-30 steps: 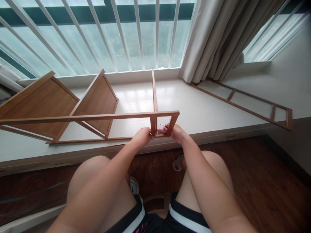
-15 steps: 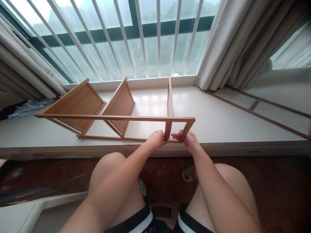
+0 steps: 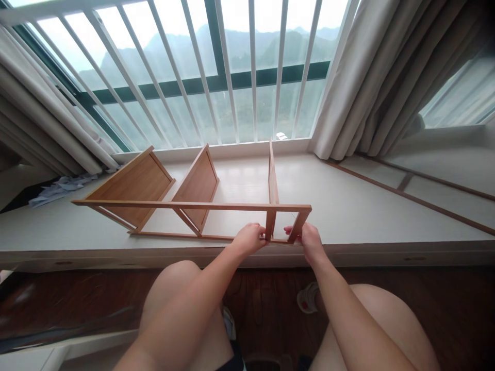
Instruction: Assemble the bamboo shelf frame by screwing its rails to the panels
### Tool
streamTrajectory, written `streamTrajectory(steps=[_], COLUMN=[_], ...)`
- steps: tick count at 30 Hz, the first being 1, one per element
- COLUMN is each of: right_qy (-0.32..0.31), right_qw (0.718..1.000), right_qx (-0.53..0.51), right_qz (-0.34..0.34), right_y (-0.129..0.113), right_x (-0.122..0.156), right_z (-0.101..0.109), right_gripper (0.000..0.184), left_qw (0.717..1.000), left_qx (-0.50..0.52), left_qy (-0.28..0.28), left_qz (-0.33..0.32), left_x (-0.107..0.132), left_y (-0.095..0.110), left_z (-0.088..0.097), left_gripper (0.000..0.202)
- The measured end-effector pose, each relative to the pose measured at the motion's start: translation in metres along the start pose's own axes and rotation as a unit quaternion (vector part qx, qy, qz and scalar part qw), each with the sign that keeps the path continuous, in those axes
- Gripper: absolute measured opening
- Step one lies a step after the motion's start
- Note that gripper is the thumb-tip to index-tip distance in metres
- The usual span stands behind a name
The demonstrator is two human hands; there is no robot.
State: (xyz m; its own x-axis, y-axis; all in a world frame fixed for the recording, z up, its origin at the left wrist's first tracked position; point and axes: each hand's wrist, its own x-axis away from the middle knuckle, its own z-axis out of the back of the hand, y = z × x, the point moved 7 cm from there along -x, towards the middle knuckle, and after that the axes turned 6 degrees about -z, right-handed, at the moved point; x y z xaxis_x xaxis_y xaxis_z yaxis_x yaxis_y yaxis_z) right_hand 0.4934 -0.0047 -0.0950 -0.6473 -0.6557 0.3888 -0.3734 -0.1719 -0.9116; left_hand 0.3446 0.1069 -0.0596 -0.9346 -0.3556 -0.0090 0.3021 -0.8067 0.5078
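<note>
A wooden shelf frame (image 3: pixel 228 205) lies on its side on the white window ledge. Three shelf boards (image 3: pixel 197 188) stand up from it toward the window. My left hand (image 3: pixel 251 238) is closed at the crossbar (image 3: pixel 270 225) below the rightmost board, its fingertips against the wood. Around the frame's right end rail (image 3: pixel 299 226) reaches my right hand (image 3: pixel 311 241), fingers partly hidden behind the rail. A thin metal rod (image 3: pixel 294 216) shows faintly at its fingers; its exact kind is too small to tell.
A second wooden ladder-like frame (image 3: pixel 421 200) lies on the ledge (image 3: pixel 348 216) at the right. Crumpled pale paper or plastic (image 3: pixel 62 189) is at the far left. White window bars (image 3: pixel 253 77) and curtains (image 3: pixel 359 77) bound the back. My knees are below the ledge edge.
The view has tilted up, so everything sits lower. My right hand has turned slightly at the end rail, and the metal rod shows less. My left hand stays at the crossbar.
</note>
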Motion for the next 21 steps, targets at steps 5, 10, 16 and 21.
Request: streamTrajectory(steps=[5,10,16,21], right_qy=[-0.002,0.012,0.028,0.054], right_qw=[1.000,0.994,0.989,0.989], right_qx=[-0.003,0.083,0.102,0.078], right_qz=[0.015,0.075,0.107,0.116], right_y=[-0.002,-0.004,-0.002,0.010], right_x=[0.000,0.001,0.002,0.001], right_z=[0.007,0.019,0.038,0.045], right_gripper=[0.026,0.031,0.028,0.029], left_qw=[1.000,1.000,1.000,0.995], left_qx=[-0.012,0.003,-0.011,-0.085], left_qy=[-0.008,-0.010,0.023,0.034], left_qz=[0.020,0.023,-0.008,0.044], left_x=[0.005,0.011,0.021,0.037], left_y=[-0.005,-0.009,-0.006,-0.006], left_z=[0.002,0.007,0.024,0.039], left_gripper=[0.020,0.031,0.022,0.003])
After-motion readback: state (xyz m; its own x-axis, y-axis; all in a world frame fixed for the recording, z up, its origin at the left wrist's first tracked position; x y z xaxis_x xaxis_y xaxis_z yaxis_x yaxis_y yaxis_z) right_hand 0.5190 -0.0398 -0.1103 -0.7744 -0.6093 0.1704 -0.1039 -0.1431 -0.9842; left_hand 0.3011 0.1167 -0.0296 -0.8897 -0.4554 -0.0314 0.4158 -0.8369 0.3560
